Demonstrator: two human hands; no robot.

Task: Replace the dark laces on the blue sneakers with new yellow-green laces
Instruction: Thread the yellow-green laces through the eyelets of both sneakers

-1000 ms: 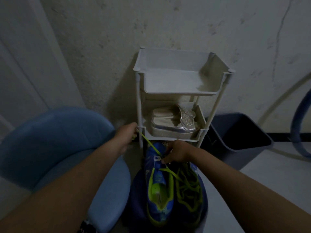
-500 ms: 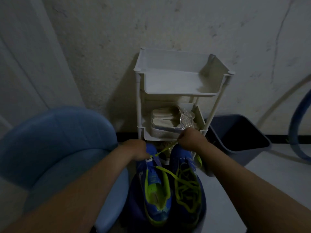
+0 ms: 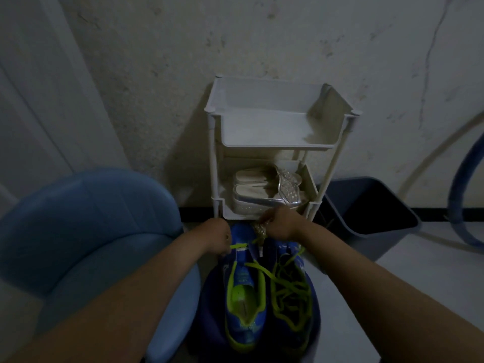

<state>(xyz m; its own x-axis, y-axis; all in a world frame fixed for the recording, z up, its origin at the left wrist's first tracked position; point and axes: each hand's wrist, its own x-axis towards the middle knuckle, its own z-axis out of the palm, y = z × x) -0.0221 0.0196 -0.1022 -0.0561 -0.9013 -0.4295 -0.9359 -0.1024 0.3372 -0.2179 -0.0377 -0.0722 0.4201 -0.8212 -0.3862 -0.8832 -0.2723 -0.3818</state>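
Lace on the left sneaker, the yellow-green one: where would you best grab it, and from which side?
Probably the short bright stretch of lace beside the left hand, at the toe end of the left sneaker. Pinch it from the left: it runs straight sideways there, while farther back it lies slack over the opening.

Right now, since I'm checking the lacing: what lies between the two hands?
In the head view, a short stretch of yellow-green lace spans from left hand to right hand, above the blue sneaker.
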